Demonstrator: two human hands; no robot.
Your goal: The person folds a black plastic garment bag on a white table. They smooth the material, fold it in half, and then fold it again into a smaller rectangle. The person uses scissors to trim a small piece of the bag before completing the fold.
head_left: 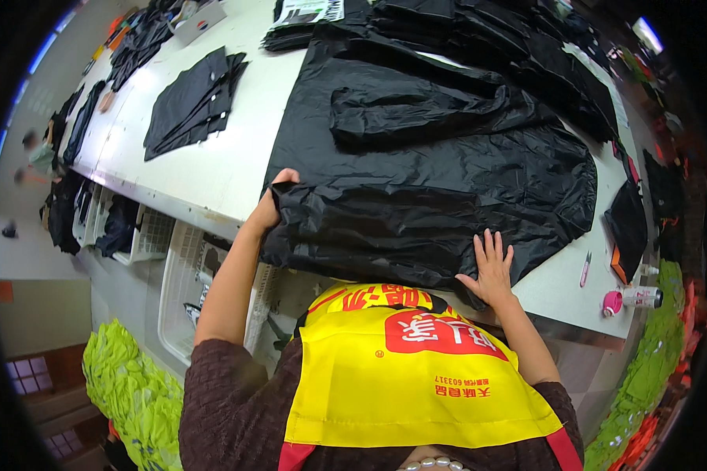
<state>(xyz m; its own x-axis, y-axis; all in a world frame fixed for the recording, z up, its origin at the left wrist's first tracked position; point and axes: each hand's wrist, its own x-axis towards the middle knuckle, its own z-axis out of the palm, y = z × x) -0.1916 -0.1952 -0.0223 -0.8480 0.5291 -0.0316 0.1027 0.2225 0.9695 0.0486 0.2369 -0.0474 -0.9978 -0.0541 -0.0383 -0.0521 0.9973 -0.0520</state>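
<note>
Head view: your left hand (273, 201) grips the folded near-left edge of the black garment (432, 173), which lies spread across the white table (212, 169). Your right hand (491, 271) presses flat, fingers spread, on its near-right hem. Folded black pieces (192, 102) lie well apart, far left.

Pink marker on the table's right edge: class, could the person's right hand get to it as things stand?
Probably yes: the right hand lies flat on the black garment, holding nothing, and bare table lies between it and the pink marker.
</note>
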